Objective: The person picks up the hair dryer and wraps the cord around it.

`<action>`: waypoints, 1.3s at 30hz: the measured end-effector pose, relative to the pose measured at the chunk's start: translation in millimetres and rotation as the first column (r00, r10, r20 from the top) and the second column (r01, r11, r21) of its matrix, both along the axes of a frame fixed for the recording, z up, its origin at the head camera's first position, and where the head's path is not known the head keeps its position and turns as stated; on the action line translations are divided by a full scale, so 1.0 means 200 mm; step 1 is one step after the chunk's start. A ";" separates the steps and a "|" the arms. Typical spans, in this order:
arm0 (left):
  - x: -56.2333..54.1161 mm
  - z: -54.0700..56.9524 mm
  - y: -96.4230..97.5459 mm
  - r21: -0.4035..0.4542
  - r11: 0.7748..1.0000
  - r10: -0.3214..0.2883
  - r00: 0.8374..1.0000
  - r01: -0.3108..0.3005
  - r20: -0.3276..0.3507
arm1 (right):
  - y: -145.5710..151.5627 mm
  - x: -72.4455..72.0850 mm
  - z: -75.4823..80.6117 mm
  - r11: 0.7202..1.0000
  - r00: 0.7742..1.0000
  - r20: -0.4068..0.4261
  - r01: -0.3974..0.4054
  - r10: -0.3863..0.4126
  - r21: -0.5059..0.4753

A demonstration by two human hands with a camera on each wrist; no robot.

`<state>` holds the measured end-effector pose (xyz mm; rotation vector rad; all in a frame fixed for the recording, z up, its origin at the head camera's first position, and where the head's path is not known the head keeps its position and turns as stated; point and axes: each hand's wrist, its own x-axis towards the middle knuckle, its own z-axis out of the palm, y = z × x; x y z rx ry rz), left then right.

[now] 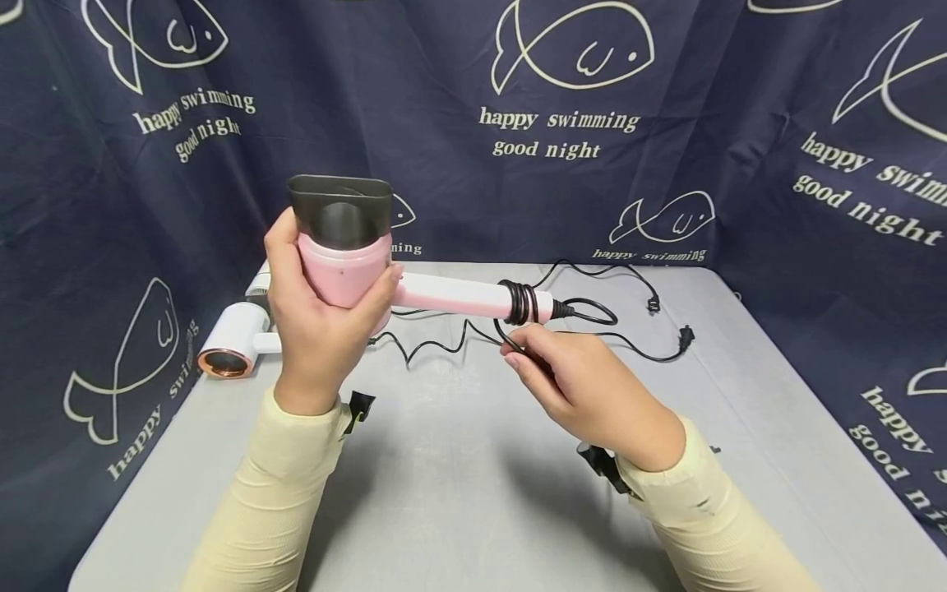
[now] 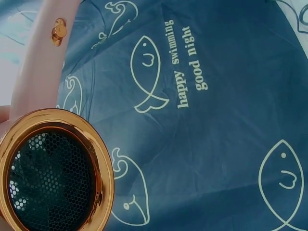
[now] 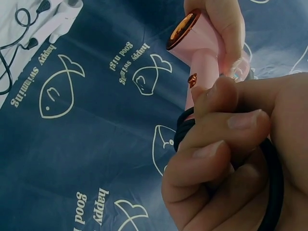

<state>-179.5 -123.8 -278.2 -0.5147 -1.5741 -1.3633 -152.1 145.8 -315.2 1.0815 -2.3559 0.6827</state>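
Observation:
My left hand (image 1: 318, 341) grips the head of a pink hair dryer (image 1: 344, 271), lifted above the table. A flat black nozzle (image 1: 340, 215) on the dryer points up, and its pale handle stretches to the right. Several turns of black cord (image 1: 522, 302) are wound around the handle near its end. My right hand (image 1: 599, 399) pinches a length of this cord just below the handle; the right wrist view shows its fingers curled with the cord (image 3: 275, 187) running through the palm. A copper-coloured rim (image 2: 107, 178) frames the dryer's mesh end in the left wrist view.
A white hair dryer (image 1: 240, 329) with a copper-rimmed end lies at the table's left edge, and part of another white item (image 1: 259, 281) shows behind it. Black cords with plugs (image 1: 686, 338) trail across the back of the grey table (image 1: 444, 493). Dark fish-print cloth (image 1: 562, 205) surrounds it.

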 end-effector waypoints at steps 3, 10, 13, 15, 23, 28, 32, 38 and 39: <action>0.01 0.01 0.00 -0.029 0.999 0.024 1.000 -0.024 -0.013 | 0.00 0.00 0.00 1.000 1.000 0.002 0.004 -0.004 0.003; 0.01 0.01 0.00 -0.090 0.994 0.053 0.999 -0.054 -0.007 | 0.01 -0.01 0.00 0.999 0.999 0.010 0.033 -0.034 0.020; 0.00 -0.01 -0.01 -0.116 0.991 0.063 0.998 -0.062 0.003 | 0.02 -0.01 0.01 0.998 0.998 0.013 0.058 -0.059 0.033; -0.01 -0.02 -0.02 -0.126 0.990 0.063 0.998 -0.062 0.005 | 0.02 -0.01 0.01 0.997 0.998 0.014 0.068 -0.069 0.044; -0.07 -0.07 -0.04 -0.144 0.987 0.071 0.997 -0.069 0.006 | 0.03 -0.01 0.01 0.996 0.997 0.006 0.079 -0.079 0.051; -0.03 -0.04 -0.03 -0.164 0.984 0.073 0.997 -0.069 0.019 | 0.03 -0.01 0.01 0.997 0.998 -0.001 0.061 -0.061 0.045; 0.00 -0.01 -0.01 -0.180 0.982 0.062 0.998 -0.056 0.031 | 0.04 -0.01 0.01 0.998 0.999 -0.015 0.053 -0.052 0.044; 0.01 0.00 -0.02 -0.215 0.976 0.055 0.997 -0.043 0.047 | 0.05 -0.02 0.02 0.999 0.999 -0.035 0.036 -0.035 0.026; 0.01 0.00 -0.02 -0.222 0.974 0.058 0.997 -0.045 0.051 | 0.05 -0.02 0.02 0.999 0.999 -0.044 0.032 -0.031 0.026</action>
